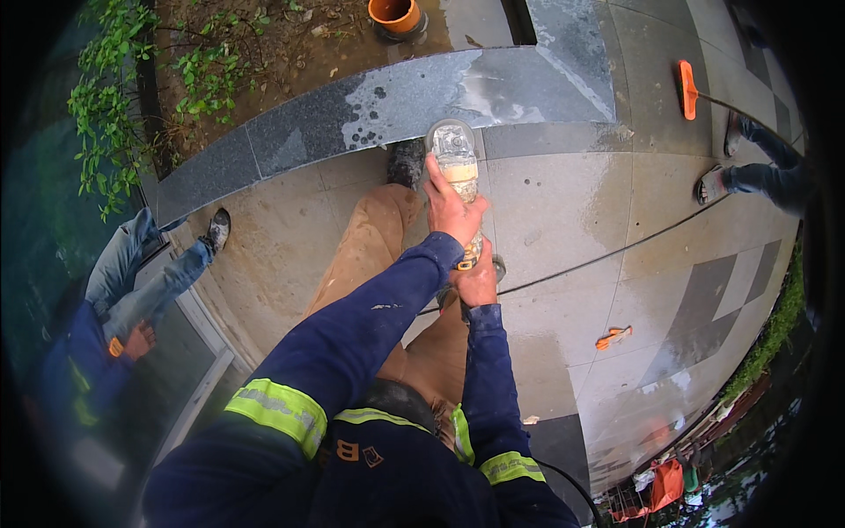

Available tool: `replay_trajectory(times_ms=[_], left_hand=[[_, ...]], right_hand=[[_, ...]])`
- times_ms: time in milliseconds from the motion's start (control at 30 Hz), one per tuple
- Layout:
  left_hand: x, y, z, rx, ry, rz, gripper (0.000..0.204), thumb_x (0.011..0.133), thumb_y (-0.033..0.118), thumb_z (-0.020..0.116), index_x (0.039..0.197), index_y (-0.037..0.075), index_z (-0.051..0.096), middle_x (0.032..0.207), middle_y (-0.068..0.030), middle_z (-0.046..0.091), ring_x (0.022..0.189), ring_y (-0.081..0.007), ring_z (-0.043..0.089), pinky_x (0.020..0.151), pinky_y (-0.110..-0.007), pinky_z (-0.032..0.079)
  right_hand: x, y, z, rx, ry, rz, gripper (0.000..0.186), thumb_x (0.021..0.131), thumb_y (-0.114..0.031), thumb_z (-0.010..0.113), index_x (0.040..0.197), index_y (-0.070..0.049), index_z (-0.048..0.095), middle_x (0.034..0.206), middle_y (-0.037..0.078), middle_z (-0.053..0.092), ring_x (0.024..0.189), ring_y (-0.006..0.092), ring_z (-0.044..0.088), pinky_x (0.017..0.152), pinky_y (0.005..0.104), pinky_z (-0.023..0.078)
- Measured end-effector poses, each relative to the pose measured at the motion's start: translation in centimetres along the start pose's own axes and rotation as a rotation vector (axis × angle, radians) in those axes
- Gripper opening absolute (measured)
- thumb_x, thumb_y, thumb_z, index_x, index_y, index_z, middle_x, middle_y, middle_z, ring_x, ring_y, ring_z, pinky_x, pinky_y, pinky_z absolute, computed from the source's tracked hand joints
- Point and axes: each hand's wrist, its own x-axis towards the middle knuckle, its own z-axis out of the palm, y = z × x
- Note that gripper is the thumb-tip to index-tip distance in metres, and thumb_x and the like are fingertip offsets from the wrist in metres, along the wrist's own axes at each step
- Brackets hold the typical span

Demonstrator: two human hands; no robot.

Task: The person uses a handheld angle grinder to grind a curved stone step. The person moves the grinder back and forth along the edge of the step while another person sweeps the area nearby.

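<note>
Both of my hands are closed around a dusty, tape-wrapped angle grinder [456, 151]. Its round head rests at the front edge of a wet, dark grey stone ledge [515, 79]; whether the disc is spinning cannot be told. My left hand [451, 211] grips the body just behind the head. Behind it, my right hand [478, 280] wraps the rear end. A black cable [616, 253] runs over the paving from near my right hand toward the right. Below the grinder, my knees in tan trousers partly show.
Beyond the ledge lie muddy soil, leafy plants [211, 81] and an orange pipe [394, 12]. At left is a person in jeans [150, 290] beside glass. Another person's legs [757, 176] stand at right near an orange-headed broom or squeegee [687, 91]. An orange-and-white glove [613, 337] lies on the paving.
</note>
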Motion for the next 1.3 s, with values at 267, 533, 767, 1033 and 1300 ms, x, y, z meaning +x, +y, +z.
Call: replay_trajectory(times_ms=[267,533,767,1033,1300], left_hand=[[-0.1,-0.4,0.1,0.013,0.000,0.055,0.112,0.071,0.018,0.073,0.152,0.011,-0.004,0.120,-0.0297,0.040,0.101,-0.0480,0.054,0.089,-0.051,0.048],[-0.2,0.2,0.5,0.007,-0.034,0.034,0.112,0.071,0.018,0.073,0.152,0.010,-0.005,0.119,-0.0298,0.040,0.100,-0.0482,0.054,0.088,-0.050,0.048],[0.4,0.8,-0.6,-0.013,-0.104,-0.051,0.114,0.073,0.018,0.074,0.152,0.010,-0.007,0.127,-0.0324,0.036,0.112,-0.0496,0.049,0.097,-0.051,0.044],[1.3,0.7,-0.3,0.038,-0.038,0.022,0.112,0.072,0.017,0.073,0.152,0.012,-0.005,0.122,-0.0314,0.039,0.102,-0.0491,0.055,0.090,-0.050,0.048],[0.8,0.1,-1.1,-0.009,-0.076,0.023,0.113,0.071,0.019,0.074,0.152,0.011,-0.004,0.123,-0.0319,0.039,0.107,-0.0483,0.052,0.093,-0.050,0.046]], right_hand=[[-0.7,-0.7,0.1,-0.002,0.018,0.028,0.086,0.061,-0.002,0.076,0.138,-0.007,0.038,0.105,0.020,0.067,0.098,0.0349,0.066,0.086,0.0410,0.051],[-0.4,-0.3,-0.5,0.058,0.000,0.095,0.085,0.061,-0.003,0.077,0.137,-0.008,0.039,0.104,0.021,0.067,0.096,0.0360,0.066,0.086,0.0411,0.051],[0.1,0.1,0.3,0.085,-0.016,0.014,0.086,0.061,-0.002,0.077,0.137,-0.006,0.037,0.105,0.020,0.067,0.097,0.0340,0.066,0.086,0.0401,0.051],[0.4,-1.4,0.5,0.008,0.024,0.026,0.087,0.060,-0.002,0.077,0.138,-0.007,0.037,0.107,0.020,0.066,0.099,0.0346,0.066,0.086,0.0405,0.051],[-0.5,-0.9,1.2,0.052,0.039,0.025,0.090,0.059,-0.003,0.077,0.139,-0.008,0.036,0.106,0.021,0.066,0.098,0.0369,0.065,0.086,0.0430,0.051]])
